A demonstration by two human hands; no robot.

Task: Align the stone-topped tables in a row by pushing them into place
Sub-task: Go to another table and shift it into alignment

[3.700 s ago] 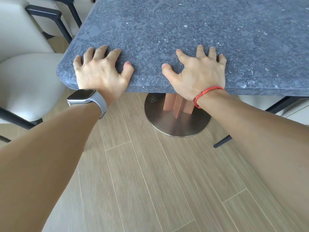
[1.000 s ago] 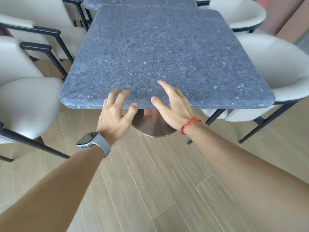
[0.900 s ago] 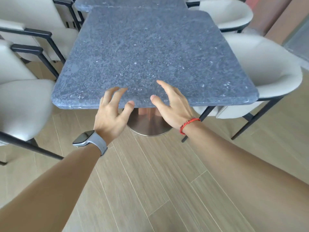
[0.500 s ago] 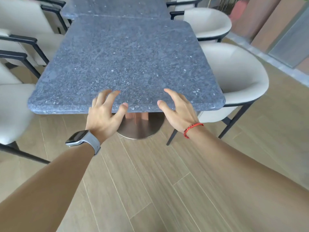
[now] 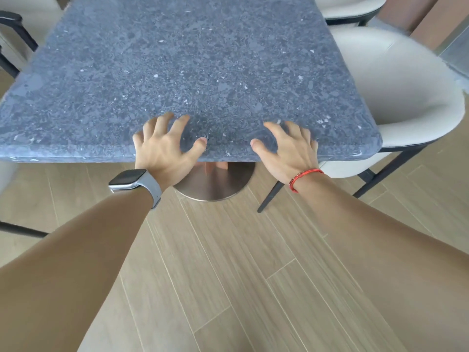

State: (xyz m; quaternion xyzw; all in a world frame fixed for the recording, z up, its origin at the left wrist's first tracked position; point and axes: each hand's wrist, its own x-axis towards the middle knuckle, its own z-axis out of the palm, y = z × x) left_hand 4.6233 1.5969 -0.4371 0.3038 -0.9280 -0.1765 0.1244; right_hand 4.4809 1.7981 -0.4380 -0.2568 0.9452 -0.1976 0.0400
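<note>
The stone-topped table (image 5: pixel 190 59) stands at twelve o'clock from the person, its near edge right under both hands. The left hand (image 5: pixel 165 148) and the right hand (image 5: pixel 289 148) lie apart on that edge. Their fingers are spread and only lightly bent, tips on the grey top, thumbs pointing in toward each other, nothing gripped. Both arms reach forward almost straight. A grey watch (image 5: pixel 127 180) sits on the left wrist and a red bracelet (image 5: pixel 304 176) on the right.

Under the top, the round metal base (image 5: pixel 215 185) rests on the wooden floor (image 5: pixel 253 275) between the two wrists. At two o'clock a cream chair (image 5: pixel 393 85) is tucked in at the table's right corner, one dark leg just beside the base. A second chair (image 5: pixel 350 6) shows at one o'clock, and a dark armrest (image 5: pixel 10 19) at ten o'clock.
</note>
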